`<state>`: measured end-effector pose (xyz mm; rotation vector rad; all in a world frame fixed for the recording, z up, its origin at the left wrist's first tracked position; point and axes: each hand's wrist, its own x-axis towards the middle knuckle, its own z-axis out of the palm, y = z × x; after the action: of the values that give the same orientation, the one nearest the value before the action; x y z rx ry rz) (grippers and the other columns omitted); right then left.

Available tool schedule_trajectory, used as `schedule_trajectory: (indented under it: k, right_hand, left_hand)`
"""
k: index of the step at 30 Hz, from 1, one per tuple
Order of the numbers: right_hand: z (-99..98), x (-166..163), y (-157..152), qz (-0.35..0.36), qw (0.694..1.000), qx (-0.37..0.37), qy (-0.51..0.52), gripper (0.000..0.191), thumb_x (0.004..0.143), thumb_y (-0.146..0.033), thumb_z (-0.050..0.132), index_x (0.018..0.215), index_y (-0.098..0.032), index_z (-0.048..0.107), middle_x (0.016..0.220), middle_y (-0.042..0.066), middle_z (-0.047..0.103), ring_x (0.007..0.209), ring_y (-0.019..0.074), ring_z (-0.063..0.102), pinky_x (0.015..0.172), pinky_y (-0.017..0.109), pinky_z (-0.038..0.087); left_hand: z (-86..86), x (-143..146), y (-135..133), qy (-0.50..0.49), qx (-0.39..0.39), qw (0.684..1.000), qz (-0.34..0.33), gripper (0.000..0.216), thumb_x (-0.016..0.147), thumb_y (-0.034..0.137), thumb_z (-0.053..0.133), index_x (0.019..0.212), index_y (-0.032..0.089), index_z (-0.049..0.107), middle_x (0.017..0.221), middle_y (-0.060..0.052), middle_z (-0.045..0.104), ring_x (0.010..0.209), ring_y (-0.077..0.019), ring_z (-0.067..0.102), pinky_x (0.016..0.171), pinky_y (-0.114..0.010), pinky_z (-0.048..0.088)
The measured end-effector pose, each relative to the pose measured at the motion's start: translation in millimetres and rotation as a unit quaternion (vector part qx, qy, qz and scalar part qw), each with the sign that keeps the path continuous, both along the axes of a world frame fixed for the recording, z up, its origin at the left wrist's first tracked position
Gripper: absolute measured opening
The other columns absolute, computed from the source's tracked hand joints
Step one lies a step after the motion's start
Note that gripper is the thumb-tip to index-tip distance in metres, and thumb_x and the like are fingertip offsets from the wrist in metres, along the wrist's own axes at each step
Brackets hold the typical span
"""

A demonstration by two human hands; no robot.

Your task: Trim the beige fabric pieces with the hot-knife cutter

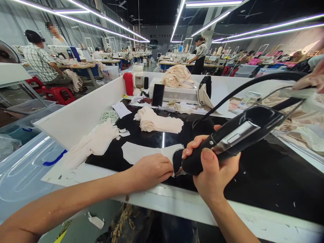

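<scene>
My right hand grips a black corded handheld power tool with a silver panel on its body. The tool's head end is down near the right end of a white cut fabric piece, which lies flat on a glossy black board. My left hand is closed at the front edge of that piece, fingertips pinched beside the tool's head. The contact between tool and fabric is partly hidden by my hands. A stack of pale pink fabric pieces lies behind, with another pale pile to the left.
A thick black cable arcs rightward from the tool. Another person's hand is at the far right edge. A phone, a red container and a white box stand behind. Low white walls border the table.
</scene>
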<state>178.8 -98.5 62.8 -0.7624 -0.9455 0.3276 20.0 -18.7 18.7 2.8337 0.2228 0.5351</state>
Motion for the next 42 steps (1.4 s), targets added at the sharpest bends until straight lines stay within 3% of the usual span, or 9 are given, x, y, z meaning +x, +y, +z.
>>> schedule_trajectory:
  k: [6, 14, 18, 22, 28, 35, 42]
  right_hand:
    - [1.4, -3, -2, 0.006, 1.000, 0.003, 0.016, 0.037, 0.090, -0.036, 0.084, 0.116, -0.028, 0.058, 0.085, -0.005, 0.068, 0.062, 0.0147, 0.065, 0.052, 0.030, 0.058]
    - [0.5, -1, -1, 0.004, 1.000, 0.001, 0.016, 0.041, 0.091, -0.037, 0.084, 0.119, -0.028, 0.057, 0.086, -0.005, 0.069, 0.061, 0.0141, 0.064, 0.053, 0.030, 0.058]
    - [0.8, -1, 0, -0.001, 1.000, -0.001, 0.012, 0.040, 0.090, -0.040, 0.084, 0.117, -0.029, 0.057, 0.085, -0.005, 0.068, 0.060, 0.0144, 0.064, 0.052, 0.030, 0.057]
    - [1.5, -2, 0, -0.004, 1.000, -0.008, 0.015, 0.042, 0.089, -0.041, 0.084, 0.117, -0.029, 0.057, 0.084, -0.005, 0.067, 0.061, 0.0150, 0.064, 0.051, 0.030, 0.057]
    - [2.1, -2, 0, -0.008, 1.000, -0.005, 0.015, 0.046, 0.088, -0.042, 0.085, 0.122, -0.029, 0.057, 0.083, -0.005, 0.066, 0.060, 0.0148, 0.063, 0.050, 0.030, 0.057]
    - [3.8, -3, 0, -0.011, 1.000, -0.011, 0.023, 0.049, 0.087, -0.044, 0.086, 0.124, -0.029, 0.057, 0.081, -0.005, 0.066, 0.057, 0.0147, 0.063, 0.050, 0.031, 0.057]
    - [6.2, -3, 0, -0.012, 0.999, -0.014, 0.038, 0.050, 0.085, -0.041, 0.088, 0.123, -0.028, 0.058, 0.080, -0.005, 0.067, 0.057, 0.0149, 0.063, 0.051, 0.031, 0.057]
  left_hand:
    - [2.5, 0, 3, -0.003, -0.034, 0.999, 0.005, 0.021, 0.113, 0.025, 0.056, 0.102, 0.018, 0.072, 0.101, -0.005, 0.076, 0.096, -0.0185, 0.071, 0.090, -0.031, 0.052]
    - [4.1, 3, 3, -0.009, -0.023, 0.999, 0.024, 0.012, 0.109, 0.022, 0.063, 0.099, 0.018, 0.068, 0.102, -0.004, 0.071, 0.096, -0.0188, 0.067, 0.090, -0.030, 0.053]
    - [-0.7, 3, 5, -0.052, 0.024, 0.998, -0.018, 0.012, 0.109, 0.016, 0.060, 0.100, 0.017, 0.068, 0.106, -0.006, 0.072, 0.097, -0.0184, 0.067, 0.093, -0.030, 0.053]
    - [-5.7, 1, 8, -0.029, 0.048, 0.997, -0.045, 0.013, 0.109, 0.013, 0.058, 0.105, 0.017, 0.069, 0.102, -0.005, 0.074, 0.096, -0.0184, 0.069, 0.092, -0.031, 0.053]
    - [-0.8, -3, 14, -0.026, 0.057, 0.994, -0.084, 0.016, 0.109, 0.010, 0.056, 0.113, 0.015, 0.071, 0.104, -0.007, 0.077, 0.101, -0.0187, 0.071, 0.094, -0.031, 0.054]
    - [1.5, -7, 19, -0.051, 0.071, 0.989, -0.115, 0.020, 0.112, 0.022, 0.057, 0.116, 0.017, 0.076, 0.104, -0.008, 0.078, 0.096, -0.0175, 0.073, 0.090, -0.030, 0.057]
    - [2.5, -12, 21, -0.046, 0.058, 0.990, -0.121, 0.020, 0.112, 0.022, 0.058, 0.117, 0.016, 0.077, 0.112, -0.010, 0.079, 0.104, -0.0186, 0.073, 0.096, -0.030, 0.057]
